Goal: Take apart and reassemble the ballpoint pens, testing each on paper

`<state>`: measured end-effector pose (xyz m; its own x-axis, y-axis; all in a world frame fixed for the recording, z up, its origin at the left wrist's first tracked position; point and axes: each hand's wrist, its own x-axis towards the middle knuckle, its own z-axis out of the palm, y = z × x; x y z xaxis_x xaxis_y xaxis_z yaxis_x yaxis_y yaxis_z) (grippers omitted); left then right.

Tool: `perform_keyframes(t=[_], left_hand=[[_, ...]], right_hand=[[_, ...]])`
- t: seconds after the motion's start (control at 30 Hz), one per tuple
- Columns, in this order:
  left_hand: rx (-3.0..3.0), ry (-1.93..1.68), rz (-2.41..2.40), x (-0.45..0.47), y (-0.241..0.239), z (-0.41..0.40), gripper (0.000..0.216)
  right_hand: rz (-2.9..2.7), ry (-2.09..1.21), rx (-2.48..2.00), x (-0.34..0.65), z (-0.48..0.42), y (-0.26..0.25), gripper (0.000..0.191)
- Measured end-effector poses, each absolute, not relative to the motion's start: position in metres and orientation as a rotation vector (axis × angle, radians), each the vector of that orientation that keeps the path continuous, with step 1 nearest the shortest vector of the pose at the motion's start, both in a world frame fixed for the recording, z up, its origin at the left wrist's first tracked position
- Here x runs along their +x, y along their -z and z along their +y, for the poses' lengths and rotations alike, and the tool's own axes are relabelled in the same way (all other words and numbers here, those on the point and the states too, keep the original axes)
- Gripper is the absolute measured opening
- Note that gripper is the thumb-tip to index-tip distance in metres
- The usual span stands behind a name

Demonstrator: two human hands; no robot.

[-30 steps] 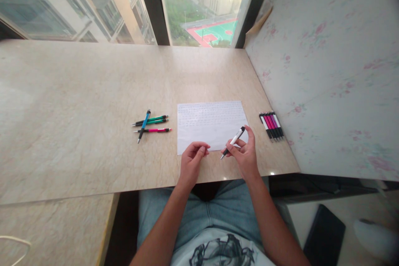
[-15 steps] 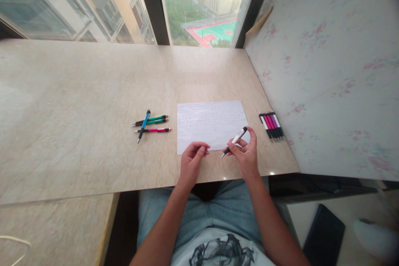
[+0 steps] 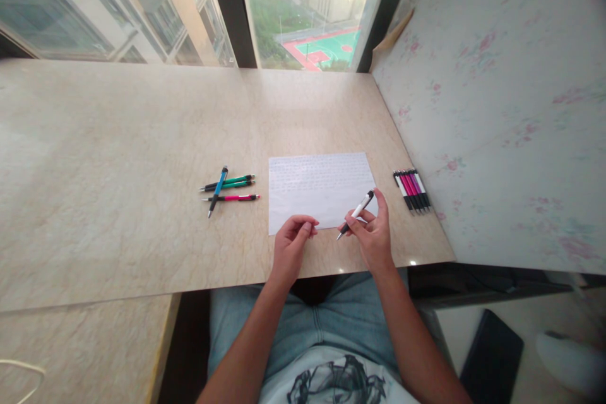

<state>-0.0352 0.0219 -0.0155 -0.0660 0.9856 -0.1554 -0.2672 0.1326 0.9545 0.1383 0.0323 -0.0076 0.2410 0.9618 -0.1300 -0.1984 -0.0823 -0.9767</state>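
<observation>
My right hand [image 3: 372,237] pinches a white-and-black click pen [image 3: 357,214] between thumb and fingers, its tip pointing down to the left. The raised index finger is at the pen's black button end. At the near edge of a white sheet of paper [image 3: 312,202], my left hand [image 3: 291,243] is closed, thumb against fingertips, with nothing seen in it. Rows of handwriting cover the sheet's upper part. Left of the paper, a blue pen [image 3: 218,190] lies across two green pens [image 3: 239,184], its lower end by a pink pen [image 3: 237,198].
By the wall, a neat row of white, pink and purple pens [image 3: 413,191] lies on the marble-patterned desk [image 3: 142,170]. The flowered wall [image 3: 502,107] bounds the right side, and windows [image 3: 307,19] stand behind. A pale cable [image 3: 28,366] shows at lower left.
My right index finger has lifted and straightened slightly at the pen's button end, and the pen has shifted a little. The left hand has stayed still.
</observation>
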Motion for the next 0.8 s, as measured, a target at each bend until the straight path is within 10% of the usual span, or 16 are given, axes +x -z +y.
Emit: perform_keyframes(t=[0.4,0.6,0.8], left_hand=[[0.872,-1.272,1.142,-0.036,0.016,0.022,0.016],[0.859,-1.278,1.149,-0.035,0.015,0.022,0.018],[0.88,-1.294,1.175,-0.032,0.013,0.022,0.019]], right_hand=[[-0.782,-1.182,-1.256,0.139,0.033,0.01,0.094],[-0.73,-1.2,-1.234,0.141,0.037,0.008,0.035],[-0.812,-1.202,-1.241,0.148,0.052,0.006,0.043]])
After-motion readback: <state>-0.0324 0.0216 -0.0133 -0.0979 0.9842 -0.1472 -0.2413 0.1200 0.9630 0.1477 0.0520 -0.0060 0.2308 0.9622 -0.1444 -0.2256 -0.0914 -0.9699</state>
